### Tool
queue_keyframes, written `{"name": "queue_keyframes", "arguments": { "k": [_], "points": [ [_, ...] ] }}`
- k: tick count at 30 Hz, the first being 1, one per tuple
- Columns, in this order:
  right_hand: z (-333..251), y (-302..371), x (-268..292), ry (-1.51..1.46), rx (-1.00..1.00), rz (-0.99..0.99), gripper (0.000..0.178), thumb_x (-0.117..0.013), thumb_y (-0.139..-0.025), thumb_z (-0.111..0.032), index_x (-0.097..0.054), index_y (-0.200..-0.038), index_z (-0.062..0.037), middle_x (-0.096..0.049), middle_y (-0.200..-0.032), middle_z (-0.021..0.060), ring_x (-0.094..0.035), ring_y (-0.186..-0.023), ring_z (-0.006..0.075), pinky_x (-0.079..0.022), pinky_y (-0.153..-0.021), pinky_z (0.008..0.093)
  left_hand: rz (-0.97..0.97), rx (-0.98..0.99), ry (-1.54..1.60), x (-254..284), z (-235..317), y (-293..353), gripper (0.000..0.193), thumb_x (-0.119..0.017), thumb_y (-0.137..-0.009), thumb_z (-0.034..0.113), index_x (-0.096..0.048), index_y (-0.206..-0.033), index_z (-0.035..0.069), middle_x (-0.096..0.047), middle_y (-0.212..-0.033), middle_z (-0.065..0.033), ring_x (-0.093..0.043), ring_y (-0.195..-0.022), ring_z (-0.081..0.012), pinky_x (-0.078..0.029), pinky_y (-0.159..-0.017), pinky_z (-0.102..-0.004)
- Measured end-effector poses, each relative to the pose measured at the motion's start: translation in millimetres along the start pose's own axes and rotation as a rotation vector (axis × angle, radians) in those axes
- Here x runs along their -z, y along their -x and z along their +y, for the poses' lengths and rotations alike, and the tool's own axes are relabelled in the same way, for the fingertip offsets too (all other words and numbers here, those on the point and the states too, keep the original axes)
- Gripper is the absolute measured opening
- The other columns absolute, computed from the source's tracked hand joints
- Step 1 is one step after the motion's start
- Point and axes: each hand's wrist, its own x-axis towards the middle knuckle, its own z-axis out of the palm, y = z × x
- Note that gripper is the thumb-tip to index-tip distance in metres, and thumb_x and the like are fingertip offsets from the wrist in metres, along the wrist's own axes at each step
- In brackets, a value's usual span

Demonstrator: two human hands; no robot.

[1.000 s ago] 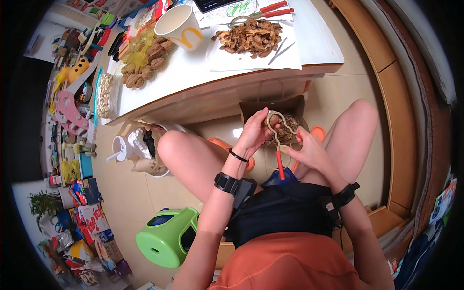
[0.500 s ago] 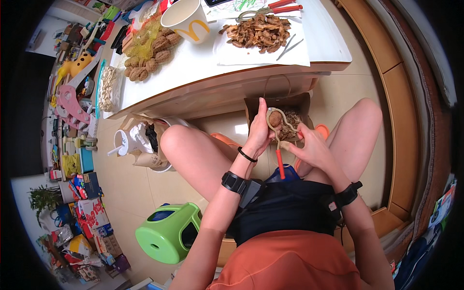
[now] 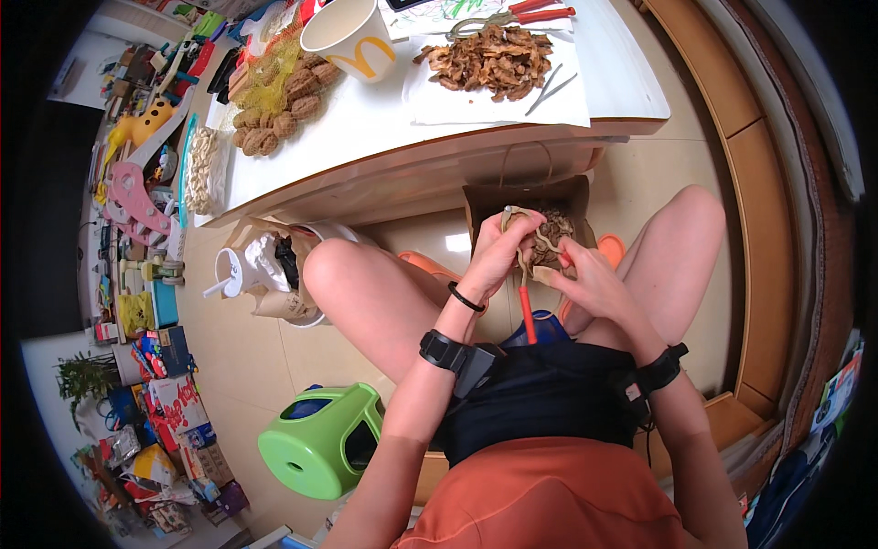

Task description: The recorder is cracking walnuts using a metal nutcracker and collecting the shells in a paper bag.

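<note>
My left hand [image 3: 498, 256] is closed around the jaw end of a nutcracker [image 3: 527, 316], its thumb and fingers bent over the top. A walnut seen between the jaws earlier is now hidden by that hand. My right hand [image 3: 594, 285] grips the other handle, near its red end, with its fingertips closed. The second red handle hangs down toward my lap. Both hands are over an open brown paper bag [image 3: 578, 189] between my knees, which holds broken shells [image 3: 558, 231].
On the white table [image 3: 366, 137] ahead are netted walnuts [image 3: 274, 117], a paper cup [image 3: 352, 41], a heap of brown nut pieces [image 3: 489, 62], tweezers [image 3: 551, 89] and another red-handled nutcracker [image 3: 512, 16]. A green stool [image 3: 315, 439] and a lined bin [image 3: 293, 306] stand at left.
My left thumb, which pointed up beside the walnut, has folded over the jaws and covers the nut. The hanging red handle has shifted slightly; my right hand keeps its grip.
</note>
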Motion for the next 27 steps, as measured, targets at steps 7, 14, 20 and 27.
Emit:
{"name": "queue_keyframes", "arguments": {
  "k": [7, 14, 20, 27],
  "points": [
    [-21, 8, -7, 0.233, 0.136, 0.258, 0.070, -0.073, -0.055, -0.046, -0.043, -0.094, 0.0032, -0.052, -0.092, 0.0217, -0.052, -0.086, 0.0350, -0.041, -0.073, 0.0400, 0.090, -0.088, -0.013, -2, -9, -9, 0.012, -0.054, -0.081, 0.011, -0.058, -0.085, 0.001, -0.053, -0.068, 0.0013, -0.045, -0.054, -0.0051, -0.036, -0.047, -0.0203],
    [-17, 0, -6, 0.227, -0.003, 0.079, 0.070, -0.073, -0.053, -0.042, -0.040, -0.093, 0.0058, -0.051, -0.093, 0.0253, -0.051, -0.086, 0.0376, -0.042, -0.076, 0.0411, 0.060, -0.108, -0.105, -1, -4, -9, 0.011, -0.055, -0.079, 0.011, -0.059, -0.083, 0.002, -0.054, -0.069, 0.0026, -0.046, -0.058, -0.0038, -0.037, -0.050, -0.0191],
    [-17, -3, 0, 0.231, -0.002, 0.015, 0.072, -0.072, -0.055, -0.045, -0.039, -0.092, 0.0067, -0.050, -0.092, 0.0284, -0.053, -0.086, 0.0405, -0.044, -0.076, 0.0421, 0.045, -0.136, -0.191, -3, -7, -11, 0.010, -0.055, -0.078, 0.010, -0.059, -0.082, 0.002, -0.054, -0.072, 0.0027, -0.046, -0.062, -0.0031, -0.037, -0.053, -0.0186],
    [-18, -3, 12, 0.263, -0.044, -0.095, 0.079, -0.072, -0.057, -0.049, -0.037, -0.098, 0.0094, -0.051, -0.096, 0.0309, -0.053, -0.091, 0.0415, -0.045, -0.078, 0.0418, 0.059, 0.087, -0.164, -12, 9, -8, 0.015, -0.050, -0.081, 0.016, -0.058, -0.088, 0.004, -0.049, -0.069, 0.0030, -0.044, -0.056, -0.0046, -0.033, -0.047, -0.0186]
  ]
}}
